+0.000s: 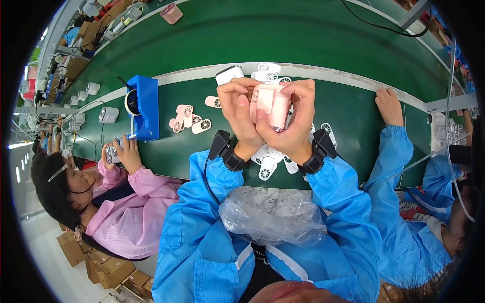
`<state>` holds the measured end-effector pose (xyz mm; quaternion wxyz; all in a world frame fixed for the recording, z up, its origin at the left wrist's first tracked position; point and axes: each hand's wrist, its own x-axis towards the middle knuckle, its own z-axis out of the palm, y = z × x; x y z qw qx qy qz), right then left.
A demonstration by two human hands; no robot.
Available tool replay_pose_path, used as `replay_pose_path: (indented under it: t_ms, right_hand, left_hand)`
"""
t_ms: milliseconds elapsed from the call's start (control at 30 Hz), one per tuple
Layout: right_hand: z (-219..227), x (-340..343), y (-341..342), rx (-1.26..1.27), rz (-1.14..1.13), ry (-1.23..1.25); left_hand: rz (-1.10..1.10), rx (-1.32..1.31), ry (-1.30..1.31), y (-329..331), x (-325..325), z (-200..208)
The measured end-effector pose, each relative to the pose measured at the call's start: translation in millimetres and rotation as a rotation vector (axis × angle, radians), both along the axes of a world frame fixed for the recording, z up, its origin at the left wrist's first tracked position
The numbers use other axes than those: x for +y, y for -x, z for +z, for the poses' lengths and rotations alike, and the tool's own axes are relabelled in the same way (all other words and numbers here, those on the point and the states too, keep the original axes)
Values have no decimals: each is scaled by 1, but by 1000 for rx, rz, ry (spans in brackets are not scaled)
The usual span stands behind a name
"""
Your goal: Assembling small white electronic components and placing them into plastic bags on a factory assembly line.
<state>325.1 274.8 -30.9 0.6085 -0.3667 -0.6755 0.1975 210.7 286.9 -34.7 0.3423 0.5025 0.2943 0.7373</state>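
A pale pink plastic housing with a slotted vent and a raised panel is held up over the green bench. My left hand wraps its left side, thumb on the front. On the other side, my right hand closes round it with the thumb near the lower edge. Beneath my hands lie several flat white covers with round fan grilles. Pink covers of the same shape are spread to the left. A white housing rests just beyond my left hand.
A blue tape dispenser stands at the left. A clear plastic bag of parts lies on my lap. Co-workers sit on both sides, one in a pink sleeve. A pink housing sits on the green surface beyond the pale rail.
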Motion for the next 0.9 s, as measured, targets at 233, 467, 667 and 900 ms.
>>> replay_pose_path:
  t_ms: [233,467,667,900]
  right_hand:
    - [29,-17,11,229,189,87]
    - [50,-20,-1,433,379,406]
    - [60,-15,-6,-112,104,67]
    - [56,-13,2,-390,-43,-165]
  left_hand:
    - [248,216,-294,13,-8,21]
    - [319,466,-440,33,-8,36]
    - [78,409,-162,51,-17,38]
    - [-392,-22,218,67,-12,17]
